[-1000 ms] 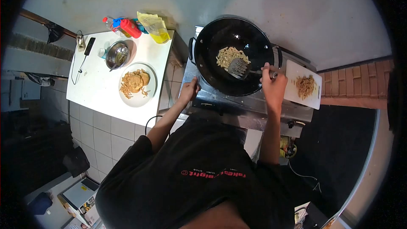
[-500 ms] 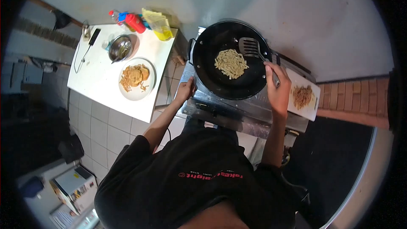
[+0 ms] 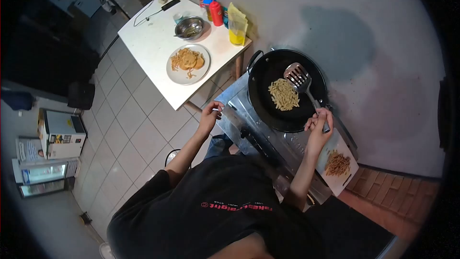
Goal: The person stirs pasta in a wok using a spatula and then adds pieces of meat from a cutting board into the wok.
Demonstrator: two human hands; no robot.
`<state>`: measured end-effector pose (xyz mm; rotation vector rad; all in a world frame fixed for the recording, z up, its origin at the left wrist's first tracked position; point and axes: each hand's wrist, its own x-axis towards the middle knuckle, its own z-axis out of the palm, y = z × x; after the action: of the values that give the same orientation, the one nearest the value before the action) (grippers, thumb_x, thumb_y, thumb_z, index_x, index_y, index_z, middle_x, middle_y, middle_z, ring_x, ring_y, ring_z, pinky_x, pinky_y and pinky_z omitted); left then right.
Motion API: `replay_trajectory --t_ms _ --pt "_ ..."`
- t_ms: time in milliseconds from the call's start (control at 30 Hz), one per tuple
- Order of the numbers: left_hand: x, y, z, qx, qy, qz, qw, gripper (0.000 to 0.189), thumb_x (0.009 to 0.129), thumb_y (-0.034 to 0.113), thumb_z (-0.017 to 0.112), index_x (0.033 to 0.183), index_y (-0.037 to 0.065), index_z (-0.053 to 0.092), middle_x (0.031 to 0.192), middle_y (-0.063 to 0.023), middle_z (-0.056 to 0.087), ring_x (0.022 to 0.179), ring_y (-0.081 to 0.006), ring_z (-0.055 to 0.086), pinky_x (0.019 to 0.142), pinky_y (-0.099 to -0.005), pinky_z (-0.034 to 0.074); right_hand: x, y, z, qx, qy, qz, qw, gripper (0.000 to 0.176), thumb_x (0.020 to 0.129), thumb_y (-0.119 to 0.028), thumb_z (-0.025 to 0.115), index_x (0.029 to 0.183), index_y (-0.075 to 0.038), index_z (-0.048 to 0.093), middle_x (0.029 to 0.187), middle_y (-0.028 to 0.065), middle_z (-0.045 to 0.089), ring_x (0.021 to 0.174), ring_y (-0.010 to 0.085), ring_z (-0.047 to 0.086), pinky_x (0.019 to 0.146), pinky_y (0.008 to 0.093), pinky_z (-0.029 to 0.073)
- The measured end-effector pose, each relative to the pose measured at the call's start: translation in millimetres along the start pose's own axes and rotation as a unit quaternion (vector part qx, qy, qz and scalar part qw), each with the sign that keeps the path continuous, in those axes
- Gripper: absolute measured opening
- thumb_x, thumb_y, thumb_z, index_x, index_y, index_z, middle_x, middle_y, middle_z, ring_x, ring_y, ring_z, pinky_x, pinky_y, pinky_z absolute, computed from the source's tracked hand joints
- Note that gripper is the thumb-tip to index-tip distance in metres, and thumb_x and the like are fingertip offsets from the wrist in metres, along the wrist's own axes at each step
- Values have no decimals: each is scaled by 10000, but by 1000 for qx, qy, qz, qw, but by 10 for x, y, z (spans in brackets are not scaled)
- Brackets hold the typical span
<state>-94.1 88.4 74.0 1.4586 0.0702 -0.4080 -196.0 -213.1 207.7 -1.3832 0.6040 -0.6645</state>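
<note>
Seen from above, one person stands at one steel stove [image 3: 249, 127], middle right of the frame. One black pan [image 3: 264, 76] sits on it, holding a single heap of pale pasta-like pieces [image 3: 283, 94]. The right hand [image 3: 317, 125] is closed around the handle of one slotted spatula [image 3: 298, 75], its blade in the pan's upper right, just beside the heap. The left hand [image 3: 210, 116] rests on the stove's left corner; whether it grips cannot be told. One white board [image 3: 341, 184], lower right, carries brown strips. On the white surface [image 3: 148, 38], upper left, are one plate [image 3: 178, 77] of fried food, one metal bowl [image 3: 197, 23], one red bottle [image 3: 216, 13] and one yellow pouch [image 3: 237, 25].
</note>
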Motion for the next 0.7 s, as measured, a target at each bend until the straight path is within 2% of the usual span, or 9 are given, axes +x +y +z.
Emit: replay_trajectory --t_ms 33,100,167,200,233,300,333,433,700 --pt "-55 7 17 18 19 58 998 346 745 -82 345 956 35 593 770 -8 540 682 -101 519 657 -227 443 10 2 -16 39 13 15 999 254 1001 -267 485 974 -24 555 762 29 472 555 93 468 469 245 370" --pt "-228 14 11 3 48 54 997 367 691 -122 319 871 29 601 767 -16 568 722 -114 540 682 -229 444 -32 24 -89 78 2 36 996 260 1002 -291 475 981 -41 544 761 27 462 566 101 465 481 244 367" --pt "-392 -17 -23 -23 10 57 998 333 663 -128 314 759 16 598 745 -38 585 728 -127 558 679 -239 447 -63 51 -184 112 -4 59 992 267 1003 -314 465 987 -57 534 759 25 453 577 109 461 494 243 364" --pt "-457 7 23 -18 36 58 997 258 647 -112 319 631 22 539 627 -40 532 613 -130 525 580 -237 421 -85 75 -195 126 -1 68 990 262 1002 -324 463 992 -70 527 757 23 445 583 109 455 504 239 358" --pt "-517 -20 -23 -15 44 58 997 258 647 -112 319 631 22 539 627 -40 532 613 -130 525 580 -237 421 -142 110 -196 140 3 84 987 256 1001 -333 461 997 -84 520 755 20 437 590 109 449 514 235 353" --pt "-658 -46 -151 -49 -5 6 999 204 649 -81 324 565 43 463 534 -25 452 479 -121 438 458 -242 350 -223 161 -199 158 -3 92 983 246 988 -337 486 1007 -94 521 768 19 435 607 110 442 520 235 348" --pt "-705 -36 -199 -48 0 8 999 204 649 -81 324 565 43 463 534 -25 452 479 -121 438 458 -242 350 -246 176 -189 172 9 106 979 250 981 -342 498 1011 -94 520 768 18 430 619 113 440 525 237 348" --pt "-801 -16 -298 -102 -3 -33 994 177 645 -62 349 543 81 373 516 22 320 447 -88 295 410 -251 198 -263 263 -233 199 -7 131 971 263 961 -360 528 1031 -107 514 786 12 421 683 122 441 557 248 353" --pt "-619 -9 -601 -67 -14 -55 996 167 643 -49 355 547 79 401 505 32 329 429 -64 258 400 -246 168 -448 328 -170 240 27 132 961 221 946 -363 536 1029 -164 486 811 6 425 734 126 447 604 261 364"
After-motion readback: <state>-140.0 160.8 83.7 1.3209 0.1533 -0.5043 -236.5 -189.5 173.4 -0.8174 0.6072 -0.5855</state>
